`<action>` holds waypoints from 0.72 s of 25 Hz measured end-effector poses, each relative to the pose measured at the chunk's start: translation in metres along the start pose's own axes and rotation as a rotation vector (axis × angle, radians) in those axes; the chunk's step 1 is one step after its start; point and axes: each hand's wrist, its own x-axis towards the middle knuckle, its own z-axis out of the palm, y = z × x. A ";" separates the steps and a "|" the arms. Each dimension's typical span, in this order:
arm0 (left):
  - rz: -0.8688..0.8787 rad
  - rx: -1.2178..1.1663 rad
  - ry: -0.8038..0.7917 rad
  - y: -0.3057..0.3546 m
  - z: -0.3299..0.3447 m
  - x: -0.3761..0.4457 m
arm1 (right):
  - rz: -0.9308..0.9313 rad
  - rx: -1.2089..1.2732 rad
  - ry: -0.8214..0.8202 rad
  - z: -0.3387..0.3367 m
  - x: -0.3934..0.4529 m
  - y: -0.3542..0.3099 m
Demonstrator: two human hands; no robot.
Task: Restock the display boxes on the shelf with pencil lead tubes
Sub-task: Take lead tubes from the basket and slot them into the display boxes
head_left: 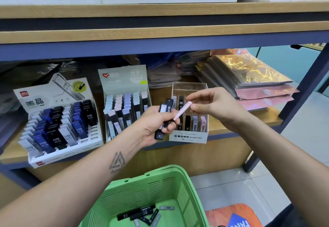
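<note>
Two hands meet at the centre of the frame, in front of a clear display box point(189, 114) labelled MONO graph MG. The left hand point(156, 123) grips a small bundle of black lead tubes point(164, 118), fingers curled round them, their ends sticking out above and below the fist. The right hand point(211, 104) pinches one pale pink tube point(182, 110) between thumb and fingertips, tilted, its lower end touching the left hand's fingers. Both forearms reach in from the bottom corners (the left one bears a triangular tattoo).

Behind the hands, the clear box holds a few upright tubes, with open slots between them; its front is partly hidden by the hands. Left of it stands a grey-green display box point(124, 102) marked 0.7, nearly full, and at lower left a white display box point(58, 118) of HB 0.5 tubes with bare slots along its right side. All three sit near the front edge of a wooden shelf point(240, 121). Stacked wrapped packs point(249, 77) fill the shelf's right end.

At bottom centre, a green basket point(151, 187) holds more loose tubes point(140, 213), cut off by the frame's lower edge.
</note>
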 end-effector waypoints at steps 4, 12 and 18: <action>-0.046 -0.081 -0.057 0.004 0.002 0.001 | -0.045 -0.069 -0.002 -0.005 0.000 -0.006; -0.015 0.003 0.008 0.000 0.007 0.006 | 0.000 0.007 0.058 -0.007 0.004 -0.006; 0.003 0.079 0.070 0.002 0.008 0.006 | -0.132 -0.686 0.355 -0.036 0.020 -0.005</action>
